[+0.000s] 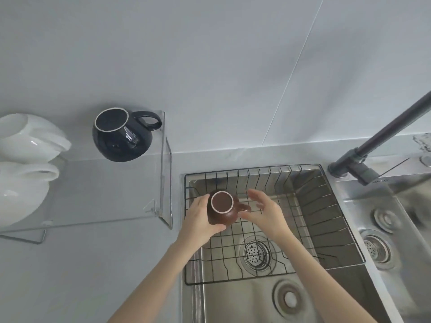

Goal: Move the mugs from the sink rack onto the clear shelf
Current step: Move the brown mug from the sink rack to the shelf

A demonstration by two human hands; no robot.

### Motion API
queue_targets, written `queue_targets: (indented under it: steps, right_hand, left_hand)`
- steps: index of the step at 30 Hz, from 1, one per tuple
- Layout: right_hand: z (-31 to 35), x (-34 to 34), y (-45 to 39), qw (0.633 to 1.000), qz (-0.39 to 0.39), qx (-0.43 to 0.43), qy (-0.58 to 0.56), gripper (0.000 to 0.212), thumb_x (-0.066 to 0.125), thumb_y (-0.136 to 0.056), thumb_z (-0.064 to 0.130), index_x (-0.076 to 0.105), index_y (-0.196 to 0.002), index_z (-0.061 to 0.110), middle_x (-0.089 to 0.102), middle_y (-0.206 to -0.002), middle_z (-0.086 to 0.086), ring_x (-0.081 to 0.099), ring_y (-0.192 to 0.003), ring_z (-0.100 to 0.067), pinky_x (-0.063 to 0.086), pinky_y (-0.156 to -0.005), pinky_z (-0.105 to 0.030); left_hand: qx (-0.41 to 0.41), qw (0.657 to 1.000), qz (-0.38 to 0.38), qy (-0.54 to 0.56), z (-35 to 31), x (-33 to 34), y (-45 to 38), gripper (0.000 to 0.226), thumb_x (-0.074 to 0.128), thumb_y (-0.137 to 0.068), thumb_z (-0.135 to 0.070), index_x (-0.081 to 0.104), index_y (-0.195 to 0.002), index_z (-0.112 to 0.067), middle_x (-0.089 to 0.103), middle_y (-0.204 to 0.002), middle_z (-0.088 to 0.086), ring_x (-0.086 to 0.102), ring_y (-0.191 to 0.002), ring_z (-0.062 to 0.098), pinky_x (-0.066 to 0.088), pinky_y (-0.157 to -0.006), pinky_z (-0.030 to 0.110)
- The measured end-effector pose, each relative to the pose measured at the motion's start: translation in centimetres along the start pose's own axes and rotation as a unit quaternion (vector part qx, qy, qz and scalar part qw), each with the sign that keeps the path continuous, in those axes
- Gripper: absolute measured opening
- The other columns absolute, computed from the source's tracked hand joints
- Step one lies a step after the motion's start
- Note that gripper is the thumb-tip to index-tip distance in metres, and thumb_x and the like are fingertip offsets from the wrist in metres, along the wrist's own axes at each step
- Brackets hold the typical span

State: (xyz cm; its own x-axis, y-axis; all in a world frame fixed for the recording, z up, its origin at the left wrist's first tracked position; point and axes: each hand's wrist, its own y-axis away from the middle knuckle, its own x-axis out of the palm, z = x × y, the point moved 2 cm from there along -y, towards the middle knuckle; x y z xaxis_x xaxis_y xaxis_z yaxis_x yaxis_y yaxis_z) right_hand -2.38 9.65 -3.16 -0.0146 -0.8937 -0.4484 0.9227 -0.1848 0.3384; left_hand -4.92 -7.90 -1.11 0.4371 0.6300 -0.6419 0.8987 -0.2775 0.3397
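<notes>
A brown mug [222, 209] with a pale rim is held upright over the left end of the black wire sink rack [312, 220]. My left hand [200, 220] wraps its left side and base. My right hand [263, 212] is just right of the mug by its handle, fingers spread, and I cannot tell if it touches. On the clear shelf [112, 197] to the left stands a dark blue mug [121, 136] at its back right corner, and two white mugs [25, 164] sit at its left end.
The rack sits in a steel sink [247, 299] with a round drain. A dark faucet [373, 145] rises at the right, beside a second basin [396, 229]. Grey counter and wall surround the shelf.
</notes>
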Motion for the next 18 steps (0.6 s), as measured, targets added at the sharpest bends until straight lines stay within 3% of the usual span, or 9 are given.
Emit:
queue_targets:
  steps: [4, 7, 8, 11, 18]
  right_hand:
    - [-1.6, 1.4, -2.0, 0.997, 0.061, 0.003, 0.043, 0.08, 0.08, -0.063, 0.022, 0.04, -0.133, 0.02, 0.051, -0.134, 0.002, 0.045, -0.119, -0.01, 0.032, -0.09, -0.015]
    - [-2.6, 2.2, -3.0, 0.995, 0.085, -0.004, 0.059, 0.086, 0.083, -0.059, 0.02, 0.04, -0.133, 0.017, 0.052, -0.132, -0.002, 0.047, -0.111, -0.008, 0.032, -0.074, 0.004]
    - [-3.0, 2.5, -3.3, 0.994, 0.087, -0.004, 0.058, 0.086, 0.084, -0.057, 0.02, 0.04, -0.132, 0.017, 0.053, -0.131, -0.003, 0.049, -0.111, -0.011, 0.034, -0.076, 0.003]
    - [-3.7, 2.7, -3.7, 0.996, 0.075, -0.006, 0.057, 0.086, 0.085, -0.054, 0.021, 0.044, -0.13, 0.018, 0.058, -0.126, -0.003, 0.053, -0.113, -0.016, 0.038, -0.09, -0.019]
    - [-3.6, 2.6, -3.6, 0.997, 0.048, -0.029, 0.052, 0.082, 0.086, -0.052, 0.019, 0.05, -0.126, 0.018, 0.064, -0.114, 0.001, 0.056, -0.106, -0.014, 0.041, -0.092, -0.025]
  left_hand:
    - [-0.023, 1.0, 0.012, 0.003, 0.4, 1.5, -2.1, 0.081, 0.075, -0.067, -0.012, 0.031, -0.134, -0.006, 0.037, -0.143, 0.011, 0.035, -0.131, 0.022, 0.018, -0.089, 0.008]
    - [-0.049, 0.999, 0.009, -0.017, 0.6, 2.3, -3.2, 0.087, 0.075, -0.067, -0.013, 0.024, -0.137, -0.003, 0.033, -0.147, 0.013, 0.031, -0.135, 0.024, 0.02, -0.105, 0.02]
    - [-0.058, 0.998, 0.01, -0.022, 0.7, 2.5, -3.5, 0.089, 0.075, -0.067, -0.013, 0.023, -0.138, -0.004, 0.034, -0.147, 0.014, 0.032, -0.135, 0.025, 0.023, -0.108, 0.027]
    - [-0.07, 0.997, 0.005, -0.021, 1.0, 2.9, -4.2, 0.087, 0.079, -0.061, -0.015, 0.032, -0.134, -0.006, 0.049, -0.136, 0.014, 0.046, -0.124, 0.028, 0.037, -0.104, 0.036]
    - [-0.052, 0.998, -0.02, -0.007, 1.4, 2.8, -4.6, 0.081, 0.084, -0.051, -0.017, 0.048, -0.124, -0.009, 0.063, -0.118, 0.009, 0.057, -0.11, 0.027, 0.044, -0.095, 0.033]
